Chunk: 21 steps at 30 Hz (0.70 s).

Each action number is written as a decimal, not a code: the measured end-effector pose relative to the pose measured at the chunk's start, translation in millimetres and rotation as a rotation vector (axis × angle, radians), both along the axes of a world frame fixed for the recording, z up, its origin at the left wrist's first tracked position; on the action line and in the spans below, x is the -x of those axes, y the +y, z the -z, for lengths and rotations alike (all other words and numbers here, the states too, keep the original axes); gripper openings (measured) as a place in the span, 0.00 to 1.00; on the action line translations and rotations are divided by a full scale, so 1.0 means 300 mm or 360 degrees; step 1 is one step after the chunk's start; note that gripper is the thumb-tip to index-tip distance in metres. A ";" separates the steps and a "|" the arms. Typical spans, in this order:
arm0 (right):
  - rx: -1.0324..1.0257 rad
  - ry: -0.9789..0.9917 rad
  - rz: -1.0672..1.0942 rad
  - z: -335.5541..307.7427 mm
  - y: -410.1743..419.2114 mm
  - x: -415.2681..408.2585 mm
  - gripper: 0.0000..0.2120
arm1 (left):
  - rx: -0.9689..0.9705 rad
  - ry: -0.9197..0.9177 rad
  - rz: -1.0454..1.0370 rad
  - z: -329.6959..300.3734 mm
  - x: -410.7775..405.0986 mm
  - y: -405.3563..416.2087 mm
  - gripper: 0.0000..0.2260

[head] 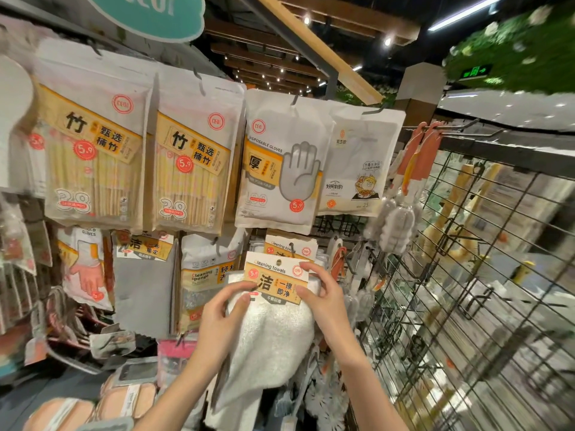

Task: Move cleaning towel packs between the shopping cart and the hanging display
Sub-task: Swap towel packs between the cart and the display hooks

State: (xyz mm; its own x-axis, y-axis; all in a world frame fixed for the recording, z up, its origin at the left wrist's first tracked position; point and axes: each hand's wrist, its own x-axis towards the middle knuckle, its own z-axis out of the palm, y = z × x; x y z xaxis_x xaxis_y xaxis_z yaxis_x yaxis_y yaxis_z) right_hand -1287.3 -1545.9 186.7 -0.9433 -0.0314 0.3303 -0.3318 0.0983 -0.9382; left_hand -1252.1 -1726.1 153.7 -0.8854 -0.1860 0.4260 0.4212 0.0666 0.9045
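A white cleaning towel pack (273, 331) with an orange and white header card is held up in front of the hanging display. My left hand (222, 312) pinches the card's lower left edge and the towel below it. My right hand (323, 293) pinches the card's right edge between thumb and fingers. Just behind and above it, more cleaning towel packs (291, 247) hang on a display hook. No shopping cart shows in the view.
Chopstick packs (93, 150), a disposable gloves pack (280, 163) and a cleaning sponge pack (205, 275) hang around. A black wire grid panel (466, 275) with hooks and brushes stands to the right. Sponges (118, 399) lie low at the left.
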 end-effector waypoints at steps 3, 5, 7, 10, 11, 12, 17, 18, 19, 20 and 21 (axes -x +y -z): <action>-0.0052 0.0020 0.0088 -0.014 0.022 0.034 0.20 | 0.0106 -0.0003 0.0051 -0.023 0.062 0.011 0.10; -0.0057 0.0012 0.0144 -0.020 0.036 0.057 0.20 | 0.0179 -0.0027 0.0104 -0.032 0.106 0.017 0.10; -0.0071 0.0023 0.0197 -0.024 0.047 0.084 0.20 | 0.0207 -0.0050 0.0136 -0.033 0.150 0.026 0.10; -0.0123 -0.0001 0.0261 -0.006 0.053 0.125 0.20 | 0.0208 -0.0078 0.0148 -0.022 0.199 0.039 0.13; -0.0121 -0.0024 0.0271 0.004 0.054 0.138 0.20 | 0.0210 -0.0090 0.0161 -0.016 0.211 0.043 0.14; -0.0125 -0.0045 0.0282 0.016 0.054 0.150 0.20 | 0.0220 -0.0104 0.0169 -0.010 0.222 0.047 0.16; -0.0350 -0.0039 0.0406 0.033 0.039 0.204 0.21 | 0.0335 -0.0169 0.0181 0.009 0.300 0.051 0.21; -0.0450 -0.0031 0.0427 0.031 0.037 0.220 0.22 | 0.0370 -0.0190 0.0184 0.005 0.320 0.050 0.22; -0.0566 -0.0027 0.0441 0.028 0.036 0.234 0.23 | 0.0404 -0.0217 0.0194 0.000 0.339 0.050 0.23; -0.0685 -0.0027 0.0448 0.027 0.036 0.248 0.24 | 0.0431 -0.0246 0.0207 -0.003 0.357 0.050 0.24; -0.0789 -0.0024 0.0449 0.028 0.037 0.260 0.26 | 0.0455 -0.0268 0.0222 -0.006 0.372 0.050 0.25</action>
State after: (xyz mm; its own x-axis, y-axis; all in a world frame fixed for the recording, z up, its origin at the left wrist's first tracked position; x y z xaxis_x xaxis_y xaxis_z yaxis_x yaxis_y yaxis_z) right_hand -1365.3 -1534.8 178.3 -0.9422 0.0744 0.3268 -0.2159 0.6110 -0.7616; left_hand -1363.8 -1711.1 155.5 -0.9560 0.0472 0.2895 0.2909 0.2793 0.9151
